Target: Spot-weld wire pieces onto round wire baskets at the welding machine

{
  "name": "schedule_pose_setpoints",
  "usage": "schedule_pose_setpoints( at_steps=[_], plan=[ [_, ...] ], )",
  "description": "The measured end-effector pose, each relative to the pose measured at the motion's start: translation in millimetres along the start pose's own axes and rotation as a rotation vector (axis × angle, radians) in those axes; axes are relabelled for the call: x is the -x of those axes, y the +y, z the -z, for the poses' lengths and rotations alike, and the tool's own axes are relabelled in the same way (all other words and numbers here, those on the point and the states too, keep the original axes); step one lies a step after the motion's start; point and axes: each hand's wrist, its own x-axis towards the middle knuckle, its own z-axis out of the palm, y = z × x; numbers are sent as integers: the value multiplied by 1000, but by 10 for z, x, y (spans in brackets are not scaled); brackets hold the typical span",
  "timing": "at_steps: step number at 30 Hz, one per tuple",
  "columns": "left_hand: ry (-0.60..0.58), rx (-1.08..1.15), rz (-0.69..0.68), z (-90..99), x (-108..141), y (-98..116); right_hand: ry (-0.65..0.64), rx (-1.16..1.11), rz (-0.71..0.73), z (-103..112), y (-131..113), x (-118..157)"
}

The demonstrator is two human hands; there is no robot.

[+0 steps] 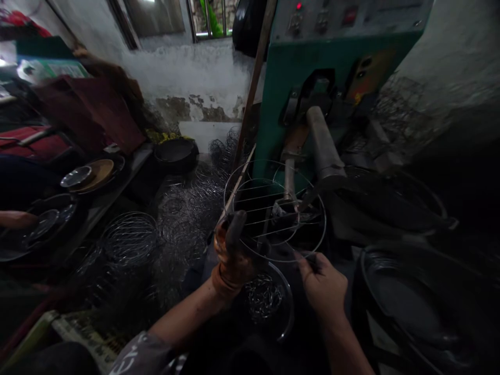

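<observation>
Wire rack [273, 208], round, two rings with straight cross wires, sits directly ahead of both my hands, held up flat-ish and tilted a little toward me under the green machine [297, 83]. Cross wires run roughly left to right across my view. Left hand [233, 250], in a worn orange glove, is closed on the rack's near-left rim; this hand is the nearer one and carries it. Right hand [324, 284], bare, is just below the rack's lower right edge, fingers pinched narrow on something thin and dark, likely a wire end; too dim to tell whether it touches the rim.

Machine's grey bar [322, 143] slopes down toward the rack's middle, where a small clamp-like part meets the cross wires.

Beneath my hands: a shallow metal bowl [287, 307] holding a tangle of small wire pieces [263, 297]. No clear surface visible, only dark.

Left of me, heaps of wire rings [130, 237] on the floor, stacked dishes [91, 174] on a low ledge. Another person's arm [15, 219] at the far left edge. Whitewashed wall [187, 73], peeling, with a window [207, 18] above.
</observation>
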Motion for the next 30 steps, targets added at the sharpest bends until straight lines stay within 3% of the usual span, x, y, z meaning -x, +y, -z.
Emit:
schedule_pose_setpoints(
  at_steps=[3, 5, 10, 12, 15, 18, 20, 22, 25, 27, 30],
  plan=[
    [-21, -11, -5, 1, 59, -56, 37, 53, 3, -53, 21, 23],
    [-23, -30, 14, 31, 140, -133, -34, 51, 27, -36, 25, 41],
    [-81, -88, 110, 171, 380, -364, -564, -13, 98, 237, 58, 29],
    [-115, -19, 129, 189, 345, -437, -659, -24, 78, 373, 147, -48],
    [-184, 122, 101, 167, 93, -521, -491, 46, -11, 504, 380, -214],
    [-241, 80, -23, 228, -272, -490, -300, 161, -68, 535, 612, -316],
    [-248, 70, -115, 377, -505, -371, -283, 172, -74, 527, 699, -308],
    [-339, 128, -159, 574, -705, -203, -327, 126, -76, 526, 726, -257],
    [-455, 149, -101, 793, -929, 8, -363, 64, -110, 583, 707, -176],
    [-476, 175, -60, 820, -1021, 65, -323, 50, -140, 661, 699, -157],
    [-481, 175, -10, 717, -1115, 57, -245, 6, -142, 785, 723, -168]
  ],
)
